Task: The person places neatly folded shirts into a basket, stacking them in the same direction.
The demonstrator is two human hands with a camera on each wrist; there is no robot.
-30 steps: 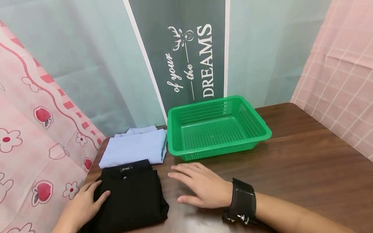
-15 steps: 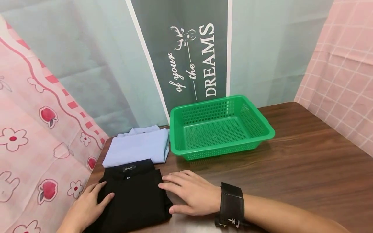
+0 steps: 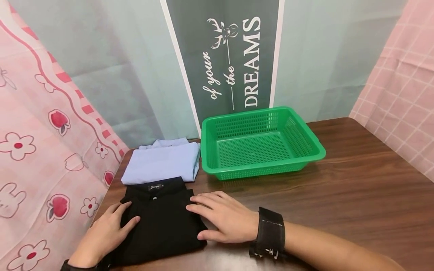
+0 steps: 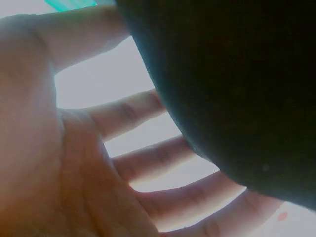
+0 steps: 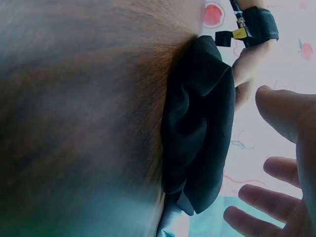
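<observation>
Folded black shirt (image 3: 159,222): near-left on the wooden surface (image 3: 339,195), just before a folded light-blue shirt (image 3: 162,165); green plastic basket (image 3: 261,145) shows in head view only. Right wrist view alone shows the black folds' stacked edge (image 5: 197,128). Left hand (image 3: 105,233) and right hand (image 3: 223,218): fingers straight, spread, lying flat on opposite edges of the shirt.

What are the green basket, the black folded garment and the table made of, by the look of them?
Green basket: glossy moulded plastic, judging by its perforated walls. Black garment: soft matte woven cloth, with folds and a collar label. Table: smooth dark wood grain, perhaps only a laminate.
</observation>
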